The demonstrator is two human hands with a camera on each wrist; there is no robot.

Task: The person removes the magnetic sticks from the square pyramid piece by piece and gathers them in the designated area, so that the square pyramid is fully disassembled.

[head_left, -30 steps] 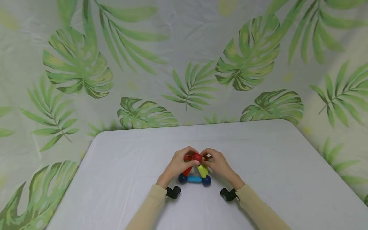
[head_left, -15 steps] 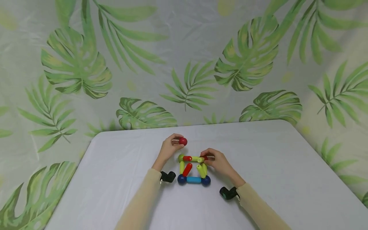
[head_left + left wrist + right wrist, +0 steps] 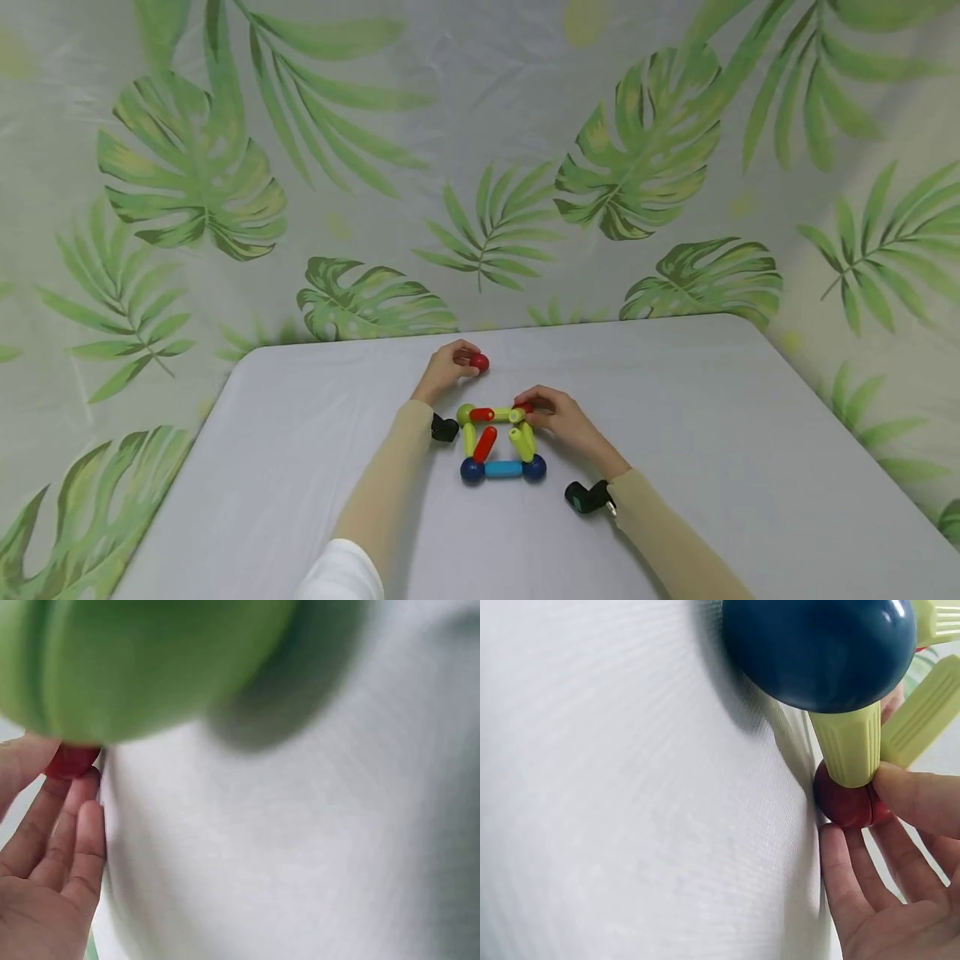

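My left hand (image 3: 448, 367) pinches a loose red ball (image 3: 481, 362) low at the table, beyond the frame of magnetic rods and balls. In the left wrist view, thumb and fingertips meet around that red ball (image 3: 73, 760). My right hand (image 3: 561, 417) grips the frame's far right corner, a red ball (image 3: 845, 798) with a yellow-green rod (image 3: 849, 746) joined to it. Two dark blue balls (image 3: 472, 470) form the near corners, linked by a light blue rod (image 3: 503, 469). A green ball (image 3: 466, 414) marks the far left corner. A red rod (image 3: 485, 444) slants up from the near left.
The white tabletop (image 3: 300, 467) spreads around the frame. A leaf-print cloth (image 3: 480, 167) hangs behind the table's far edge. Black wrist cameras (image 3: 587, 497) sit below both hands, the left one close to the frame's left side.
My left hand has lifted the red ball from the frame's top and carried it left and away, then lowered it toward the table. My right hand has stayed at the far right corner.
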